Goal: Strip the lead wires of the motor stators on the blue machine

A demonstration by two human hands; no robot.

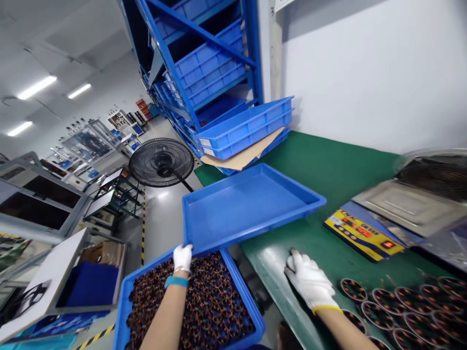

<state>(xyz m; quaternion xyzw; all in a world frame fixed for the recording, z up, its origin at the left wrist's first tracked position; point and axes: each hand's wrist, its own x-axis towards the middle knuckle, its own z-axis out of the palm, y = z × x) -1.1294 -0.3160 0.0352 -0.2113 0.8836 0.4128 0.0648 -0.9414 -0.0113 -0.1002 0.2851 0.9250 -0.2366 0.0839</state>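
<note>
My left hand (183, 257), in a white glove with a teal band at the wrist, grips the near left corner of a shallow blue tray (241, 204). Nothing lies in this tray, which is tilted over the green table's left edge. Below it is a larger blue bin (246, 296) filled with round, dark motor parts with copper windings (215, 296). My right hand (308, 279), in a white glove with a yellow cuff, is at the green tabletop (268, 257) with fingers stretched out, holding nothing. Whether its palm touches the surface I cannot tell.
More wound parts (379, 311) stand in rows at the right. Behind them lie a yellow and blue box (365, 233) and a grey plastic piece (404, 204). Stacked blue bins with cardboard (244, 150), a blue rack (204, 34) and a black fan (162, 163) stand farther back.
</note>
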